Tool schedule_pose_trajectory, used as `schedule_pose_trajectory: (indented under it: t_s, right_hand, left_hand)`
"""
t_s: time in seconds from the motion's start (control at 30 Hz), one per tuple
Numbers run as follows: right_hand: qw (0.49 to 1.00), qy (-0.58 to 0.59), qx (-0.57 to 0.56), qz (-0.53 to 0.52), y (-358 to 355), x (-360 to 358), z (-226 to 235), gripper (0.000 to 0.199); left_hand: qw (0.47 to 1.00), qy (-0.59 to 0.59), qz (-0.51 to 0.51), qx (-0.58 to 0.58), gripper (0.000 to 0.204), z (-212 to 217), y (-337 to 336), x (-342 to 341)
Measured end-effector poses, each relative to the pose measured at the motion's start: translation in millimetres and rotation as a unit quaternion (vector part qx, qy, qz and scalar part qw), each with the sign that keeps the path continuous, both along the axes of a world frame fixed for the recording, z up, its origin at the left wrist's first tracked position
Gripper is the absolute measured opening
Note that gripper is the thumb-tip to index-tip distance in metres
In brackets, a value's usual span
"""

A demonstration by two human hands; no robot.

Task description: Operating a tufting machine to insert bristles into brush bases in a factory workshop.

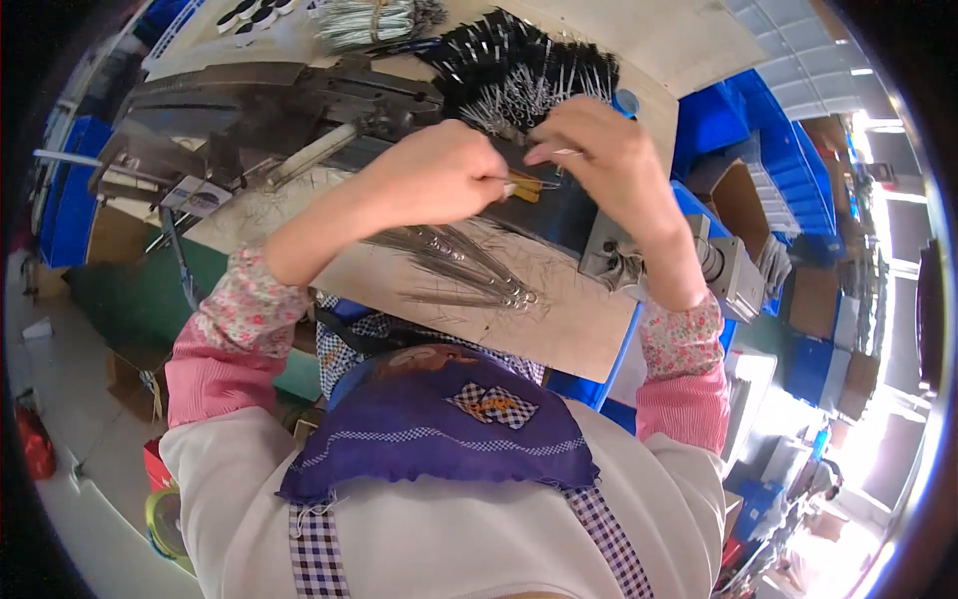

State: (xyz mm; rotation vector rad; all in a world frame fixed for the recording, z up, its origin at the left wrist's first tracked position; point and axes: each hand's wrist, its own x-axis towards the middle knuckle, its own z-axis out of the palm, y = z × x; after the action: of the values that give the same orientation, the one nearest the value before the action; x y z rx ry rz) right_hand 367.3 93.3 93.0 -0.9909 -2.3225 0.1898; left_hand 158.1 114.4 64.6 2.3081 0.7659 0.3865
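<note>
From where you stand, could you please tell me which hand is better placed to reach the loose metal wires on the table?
Probably the left hand: the metal wires lie just below it in the view, while the right hand looks farther off, near the black pile.

The view looks steeply down from the person's head, through the left of two fisheye cameras set side by side, and faces forward over the workbench (569, 334). Nearest the lens, the shirt (419, 529) and apron (439, 444) fill 6 o'clock. A little farther off, the left hand (449, 172) sits at 12 o'clock and the right hand (604, 145) at 1. The wide field also takes in a blue crate (798, 175) at 2 o'clock and bright windows (908, 299) at 3, bending edges toward its round, dark rim.
</note>
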Motion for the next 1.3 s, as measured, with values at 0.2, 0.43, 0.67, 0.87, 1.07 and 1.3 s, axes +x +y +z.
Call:
schedule_pose_trajectory:
  t_s: [0.2,0.43,0.67,0.87,1.07,1.3]
  right_hand:
    - [1.000,-0.010,0.010,-0.023,-14,15,-5,0.017]
    - [0.998,0.039,0.046,-0.015,14,-31,-18,0.011]
    - [0.987,0.149,-0.052,-0.033,33,-55,-39,0.019]
    - [0.987,0.105,-0.111,-0.056,34,-50,-42,0.018]
    - [0.988,0.102,-0.102,-0.054,36,-56,-36,0.017]
    - [0.993,-0.007,0.031,-0.110,2,-63,-19,0.018]
  left_hand:
    - [0.992,-0.006,0.065,0.110,0.019,-12,10,28]
    - [0.879,0.051,0.089,0.465,0.015,15,13,-29]
    - [0.844,-0.372,0.342,-0.182,0.048,-41,-71,-50]
    - [0.367,-0.580,-0.011,-0.727,0.067,-40,-27,-83]
    - [0.694,-0.454,0.091,-0.551,0.040,-36,-47,-46]
    - [0.873,-0.233,0.276,-0.327,0.026,-58,-51,-71]
